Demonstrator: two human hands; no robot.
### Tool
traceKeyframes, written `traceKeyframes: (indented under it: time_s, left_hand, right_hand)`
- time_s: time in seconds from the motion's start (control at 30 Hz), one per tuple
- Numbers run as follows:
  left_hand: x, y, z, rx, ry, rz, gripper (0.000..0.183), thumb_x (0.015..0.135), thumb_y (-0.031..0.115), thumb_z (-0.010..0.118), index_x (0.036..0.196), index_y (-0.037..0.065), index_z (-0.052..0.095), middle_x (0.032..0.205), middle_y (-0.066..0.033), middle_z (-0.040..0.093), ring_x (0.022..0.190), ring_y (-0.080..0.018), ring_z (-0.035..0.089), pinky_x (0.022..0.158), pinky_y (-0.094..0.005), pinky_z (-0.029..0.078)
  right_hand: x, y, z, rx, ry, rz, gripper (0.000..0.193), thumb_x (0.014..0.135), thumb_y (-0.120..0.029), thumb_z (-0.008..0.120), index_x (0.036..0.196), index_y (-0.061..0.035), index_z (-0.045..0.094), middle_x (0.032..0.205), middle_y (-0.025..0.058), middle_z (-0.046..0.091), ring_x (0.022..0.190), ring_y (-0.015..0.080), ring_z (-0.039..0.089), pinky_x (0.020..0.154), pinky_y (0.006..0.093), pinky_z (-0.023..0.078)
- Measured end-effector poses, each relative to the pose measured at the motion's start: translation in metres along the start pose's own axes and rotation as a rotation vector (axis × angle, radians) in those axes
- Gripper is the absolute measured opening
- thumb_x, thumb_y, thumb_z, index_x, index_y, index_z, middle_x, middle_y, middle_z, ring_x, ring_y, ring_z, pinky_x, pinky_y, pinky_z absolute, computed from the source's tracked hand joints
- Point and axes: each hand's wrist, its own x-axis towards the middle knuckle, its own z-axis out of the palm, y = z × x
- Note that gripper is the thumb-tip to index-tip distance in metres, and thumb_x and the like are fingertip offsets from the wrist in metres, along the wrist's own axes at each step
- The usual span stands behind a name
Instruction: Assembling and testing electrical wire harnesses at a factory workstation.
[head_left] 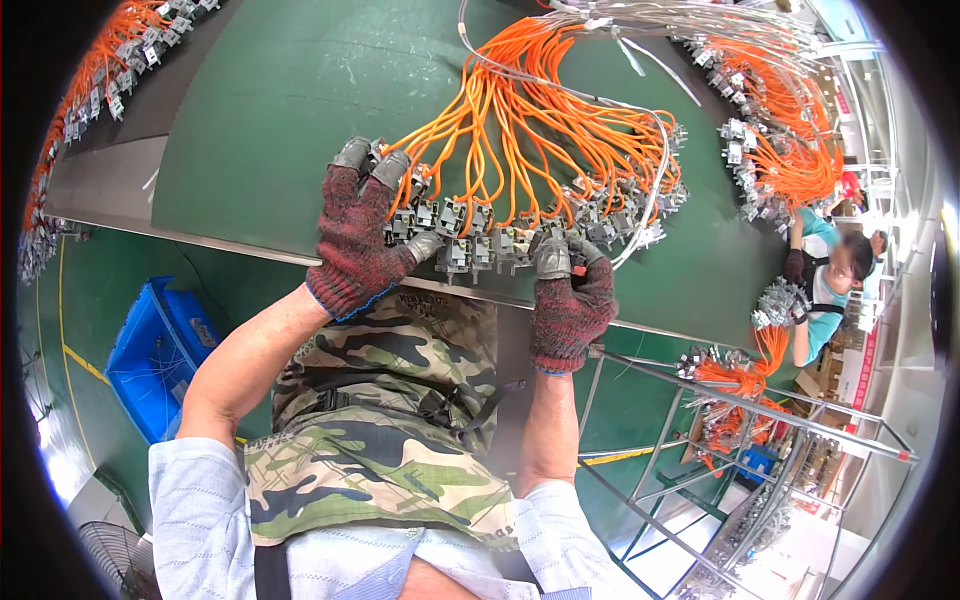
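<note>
On the green table top [290, 130] lies a fan of orange cables [510, 120] ending in a curved row of small grey metal connectors [475, 245]. My left hand [352, 225], in a dark red knit glove with grey fingertips, curls around the left end of this row, thumb on the near side. My right hand [572, 300], gloved the same way, has its bent fingers on connectors near the table's front edge; the exact piece under its fingertips is hidden. A thin clear tube loops over the cables' right side.
More orange cable bundles with connectors lie at the far left [110, 60] and far right [770, 130]. A blue bin [160, 350] stands on the floor at left. At right are a metal frame [690, 480] and a co-worker [840, 270] handling a similar bundle.
</note>
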Motion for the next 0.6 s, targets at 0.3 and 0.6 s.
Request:
traceKeyframes:
  time_s: [0.3,0.6]
  left_hand:
    - [0.002,0.001,-0.001,0.006,-0.005,-0.013,0.090,0.071,0.039,0.094,0.148,0.010,0.056,0.150,-0.0278,0.043,0.139,-0.0497,0.044,0.116,-0.0602,0.040]
    - [0.000,0.000,-0.003,0.038,-0.013,-0.014,0.090,0.072,0.040,0.094,0.148,0.011,0.056,0.148,-0.0271,0.044,0.139,-0.0488,0.044,0.116,-0.0603,0.040]
  right_hand:
    - [-0.002,-0.007,0.023,0.003,-0.070,-0.052,0.030,0.091,-0.021,0.086,0.111,-0.0010,0.076,0.093,0.0093,0.081,0.083,0.0135,0.073,0.079,0.0310,0.059]
    - [-0.005,-0.011,0.024,-0.192,-0.092,-0.223,0.027,0.091,-0.025,0.084,0.109,-0.0047,0.080,0.087,0.0113,0.078,0.076,0.0206,0.073,0.075,0.0348,0.057]
